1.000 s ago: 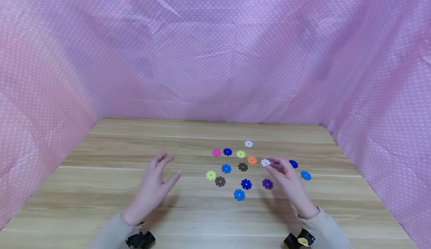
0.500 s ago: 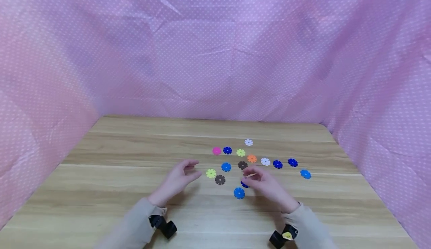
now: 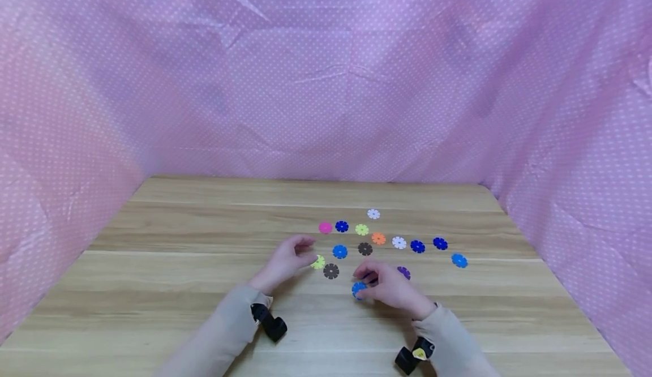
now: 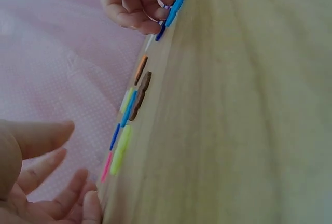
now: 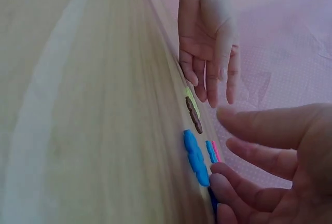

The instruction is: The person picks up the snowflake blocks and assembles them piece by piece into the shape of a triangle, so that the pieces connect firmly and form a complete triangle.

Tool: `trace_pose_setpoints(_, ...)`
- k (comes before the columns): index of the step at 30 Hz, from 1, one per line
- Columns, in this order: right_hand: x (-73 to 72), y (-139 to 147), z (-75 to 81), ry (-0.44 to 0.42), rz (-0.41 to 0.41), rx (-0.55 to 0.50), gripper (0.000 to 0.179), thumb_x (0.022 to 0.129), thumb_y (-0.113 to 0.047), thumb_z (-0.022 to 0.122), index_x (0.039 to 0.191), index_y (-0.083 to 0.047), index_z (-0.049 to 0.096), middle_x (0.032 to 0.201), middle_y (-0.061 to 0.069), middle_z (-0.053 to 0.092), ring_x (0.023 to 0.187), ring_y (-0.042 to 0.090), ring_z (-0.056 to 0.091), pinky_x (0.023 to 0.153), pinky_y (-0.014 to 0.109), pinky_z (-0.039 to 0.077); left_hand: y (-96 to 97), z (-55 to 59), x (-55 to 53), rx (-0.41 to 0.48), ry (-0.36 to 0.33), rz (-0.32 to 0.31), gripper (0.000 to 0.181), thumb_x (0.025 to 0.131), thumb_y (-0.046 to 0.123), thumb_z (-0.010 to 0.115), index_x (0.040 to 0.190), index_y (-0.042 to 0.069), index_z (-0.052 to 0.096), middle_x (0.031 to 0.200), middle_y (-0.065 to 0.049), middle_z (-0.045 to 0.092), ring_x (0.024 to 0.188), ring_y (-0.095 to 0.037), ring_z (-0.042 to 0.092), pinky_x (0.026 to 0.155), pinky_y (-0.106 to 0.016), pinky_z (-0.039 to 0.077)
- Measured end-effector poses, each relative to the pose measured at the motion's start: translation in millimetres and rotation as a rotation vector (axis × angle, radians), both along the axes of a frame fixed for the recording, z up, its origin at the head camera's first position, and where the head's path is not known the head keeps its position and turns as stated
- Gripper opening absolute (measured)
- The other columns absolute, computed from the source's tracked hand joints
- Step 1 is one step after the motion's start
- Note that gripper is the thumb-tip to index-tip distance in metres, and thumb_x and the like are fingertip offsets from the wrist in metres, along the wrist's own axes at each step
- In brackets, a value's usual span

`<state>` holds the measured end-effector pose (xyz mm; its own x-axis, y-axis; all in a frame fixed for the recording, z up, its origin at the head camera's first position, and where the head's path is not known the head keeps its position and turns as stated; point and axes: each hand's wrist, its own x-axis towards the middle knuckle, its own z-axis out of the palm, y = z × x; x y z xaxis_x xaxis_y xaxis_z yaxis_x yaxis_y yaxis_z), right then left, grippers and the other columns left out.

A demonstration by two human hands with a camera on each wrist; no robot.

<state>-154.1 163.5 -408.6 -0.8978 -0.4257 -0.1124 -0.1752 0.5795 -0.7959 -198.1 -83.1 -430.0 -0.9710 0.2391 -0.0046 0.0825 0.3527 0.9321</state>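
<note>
Flat notched plastic discs, shaped like snowflakes or flowers, lie spread on the table. My left hand (image 3: pixel 285 262) hovers with parted, relaxed fingers beside a yellow-green disc (image 3: pixel 318 262), partly covering it; a brown disc (image 3: pixel 331 271) lies just to its right. Over a light-blue disc (image 3: pixel 358 290) reaches my right hand (image 3: pixel 391 290), thumb apart from the fingers. Its fingertips are close to a dark-blue disc (image 5: pixel 213 201), mostly hidden in the head view; whether they touch it I cannot tell. Behind that hand a purple disc (image 3: pixel 403 273) is partly visible. Neither hand holds anything.
Farther back lie pink (image 3: pixel 325 227), orange (image 3: pixel 378 238), white (image 3: pixel 399 243) and several other discs. A light-blue disc (image 3: pixel 459 260) is the rightmost one. Pink dotted cloth (image 3: pixel 326 82) hangs around the wooden table (image 3: pixel 153 286). Both wrists wear black cameras.
My left hand has moved right, to the yellow-green disc. My right hand has come left and nearer, from the white disc to the light-blue one. The discs appear to stay in place.
</note>
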Motion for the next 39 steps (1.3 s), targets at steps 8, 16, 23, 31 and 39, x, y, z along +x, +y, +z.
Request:
trace_pose_setpoints(8, 2.4, -5, -3.9, 0.073, 0.005, 0.083, 0.031, 0.072, -0.004, 0.078, 0.100, -0.008, 0.066, 0.099, 0.002, 0.063, 0.092, 0.017, 0.057, 0.081, 0.035, 0.051, 2.2, -1.5, -11.1, -0.091, 0.007, -0.065, 0.037, 0.078, 0.000, 0.071, 0.115, 0.000, 0.062, 0.109, -0.010, 0.065, 0.101, -0.024, 0.060, 0.090, -0.039, 0.051)
trace_pose_setpoints(16, 3.4, -8, -4.4, 0.083, -0.023, 0.117, 0.031, 0.071, -0.001, 0.077, 0.099, -0.009, 0.067, 0.097, 0.002, 0.063, 0.087, 0.016, 0.057, 0.076, 0.035, 0.052, 3.8, 0.2, -12.4, -0.220, 0.055, -0.130, 0.036, 0.071, -0.004, 0.074, 0.106, 0.001, 0.067, 0.100, -0.007, 0.065, 0.090, -0.018, 0.057, 0.085, -0.036, 0.051)
trace_pose_setpoints(23, 3.5, -9, -4.2, 0.098, -0.018, 0.132, 0.031, 0.070, -0.001, 0.077, 0.099, -0.009, 0.067, 0.096, 0.001, 0.064, 0.085, 0.015, 0.057, 0.075, 0.032, 0.052, 5.9, 0.1, -11.6, -0.275, 0.086, -0.147, 0.025, 0.072, -0.003, 0.074, 0.095, 0.006, 0.070, 0.092, -0.004, 0.067, 0.083, -0.015, 0.057, 0.078, -0.033, 0.051)
trace_pose_setpoints(31, 6.9, -10, -1.3, 0.134, 0.027, 0.162, 0.028, 0.071, -0.001, 0.077, 0.096, -0.008, 0.067, 0.090, 0.000, 0.061, 0.082, 0.013, 0.054, 0.070, 0.025, 0.049, 11.0, 0.5, -6.1, -0.336, 0.161, -0.181, 0.022, 0.071, -0.002, 0.075, 0.090, 0.005, 0.067, 0.092, -0.004, 0.065, 0.088, -0.019, 0.057, 0.085, -0.039, 0.050)
trace_pose_setpoints(39, 6.0, -12, -1.8, 0.093, 0.060, 0.148, 0.024, 0.074, 0.000, 0.075, 0.095, -0.007, 0.069, 0.077, -0.003, 0.056, 0.071, 0.011, 0.049, 0.060, 0.021, 0.043, 9.0, -2.4, -8.2, -0.254, 0.134, -0.181, 0.024, 0.069, -0.005, 0.074, 0.085, 0.003, 0.057, 0.078, -0.003, 0.053, 0.073, -0.013, 0.048, 0.065, -0.021, 0.045)
